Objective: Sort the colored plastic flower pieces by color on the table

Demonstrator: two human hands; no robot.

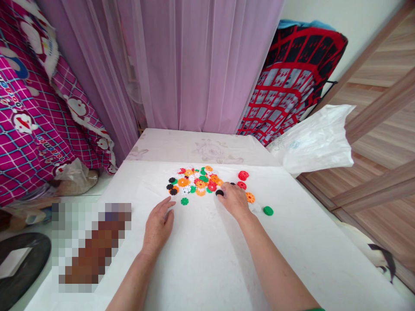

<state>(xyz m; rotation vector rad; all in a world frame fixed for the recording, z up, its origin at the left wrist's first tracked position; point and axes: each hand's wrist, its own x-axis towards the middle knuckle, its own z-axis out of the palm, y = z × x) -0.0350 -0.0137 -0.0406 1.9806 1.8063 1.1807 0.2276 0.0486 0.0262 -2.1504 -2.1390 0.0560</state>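
Note:
A pile of small flower-shaped plastic discs (197, 179) in red, orange, green, black and white lies on the white table (207, 259). My right hand (234, 198) reaches into the pile's right edge, fingers curled and pinching a black disc (219, 192). Red discs (243, 175), an orange disc (250, 197) and a green disc (268, 211) lie loose around that hand. Flat on the table rests my left hand (158, 224), fingers stretched out and together, holding nothing, just below a lone green disc (184, 201).
A white plastic bag (316, 140) sits at the table's right far corner. Purple curtains (181, 65) hang behind. Pink patterned bedding (35, 116) is at the left, a red and black blanket (292, 82) at the right. A black round object (22, 263) lies low left.

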